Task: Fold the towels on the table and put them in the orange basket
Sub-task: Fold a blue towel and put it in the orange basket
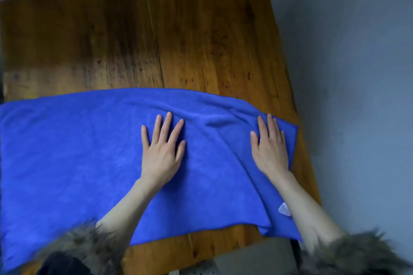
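Blue towel (89, 152) spread on wooden table (201, 40), its left edge cut off by frame. Left hand (162, 154) and right hand (269, 149) press flat on it, fingers straight. White tag (284, 209) partly hidden by right forearm.

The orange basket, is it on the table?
No, the brown wooden table bears only the blue cloth towel under both flat hands.
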